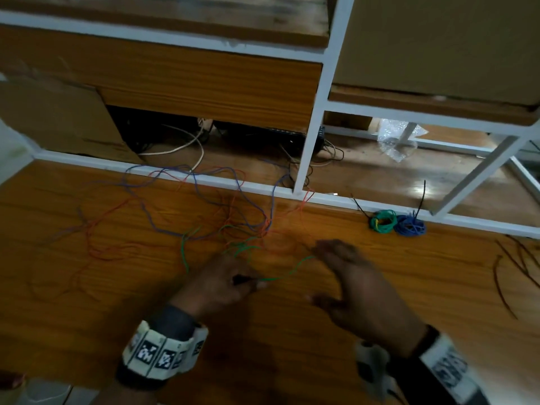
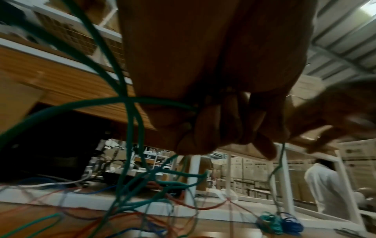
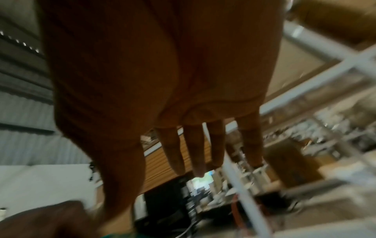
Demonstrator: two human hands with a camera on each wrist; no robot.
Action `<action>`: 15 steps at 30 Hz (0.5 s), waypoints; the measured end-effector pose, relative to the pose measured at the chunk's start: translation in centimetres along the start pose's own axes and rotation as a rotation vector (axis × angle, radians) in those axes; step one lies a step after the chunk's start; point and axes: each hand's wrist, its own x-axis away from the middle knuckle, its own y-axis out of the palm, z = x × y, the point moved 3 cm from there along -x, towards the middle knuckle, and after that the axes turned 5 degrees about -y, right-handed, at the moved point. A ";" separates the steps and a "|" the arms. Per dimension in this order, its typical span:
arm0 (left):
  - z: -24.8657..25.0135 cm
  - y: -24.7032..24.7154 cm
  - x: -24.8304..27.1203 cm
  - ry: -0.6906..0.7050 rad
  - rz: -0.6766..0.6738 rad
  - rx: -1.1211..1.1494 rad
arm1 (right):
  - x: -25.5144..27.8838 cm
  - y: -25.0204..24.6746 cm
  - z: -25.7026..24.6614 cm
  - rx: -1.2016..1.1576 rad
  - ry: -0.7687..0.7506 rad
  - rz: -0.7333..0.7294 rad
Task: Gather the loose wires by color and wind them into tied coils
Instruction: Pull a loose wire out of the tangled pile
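Green wire (image 1: 280,276), thin and kinked, pinched by left hand (image 1: 217,283); right hand (image 1: 359,290) splayed.

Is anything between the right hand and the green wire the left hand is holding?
Nothing visible. The right hand is open over bare table, its fingertips at the green wire that runs from the left hand. Red wires and blue wires tangle farther back.

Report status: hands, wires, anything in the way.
Left hand grips green wire; right hand open, fingers spread, empty. Green coil and blue coil already tied. Red wires and purple wires still tangled with the green.
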 end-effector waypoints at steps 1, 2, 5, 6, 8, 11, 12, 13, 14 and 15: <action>0.4 0.5 -0.4 0.018 -0.026 0.039 | -1.2 0.7 -1.8 -0.054 -0.051 0.002; 0.8 0.9 -0.6 0.029 -0.047 0.091 | -2.3 1.7 -3.3 -0.076 -0.119 0.001; 1.1 1.2 -0.7 0.061 -0.046 0.166 | -3.9 3.5 -4.7 -0.095 -0.154 -0.059; 1.0 1.0 -0.6 0.048 -0.039 0.204 | -3.9 3.5 -4.2 -0.096 -0.137 -0.053; -0.1 0.4 0.1 -0.008 0.014 0.253 | -3.3 2.5 -2.7 -0.086 -0.100 -0.006; -2.5 -1.3 2.5 -0.065 0.104 0.275 | -0.9 -0.8 1.0 -0.220 -0.067 0.223; -3.3 -2.0 3.4 -0.069 0.123 0.274 | 0.0 -2.5 2.4 -0.269 0.000 0.309; -4.1 -2.5 4.1 -0.089 0.138 0.252 | 0.9 -3.9 3.8 -0.286 0.069 0.386; -4.7 -3.0 4.6 -0.119 0.161 0.251 | 1.7 -5.1 4.8 -0.275 0.113 0.439; -5.2 -3.3 4.9 -0.154 0.184 0.251 | 2.2 -5.7 5.3 -0.243 0.137 0.453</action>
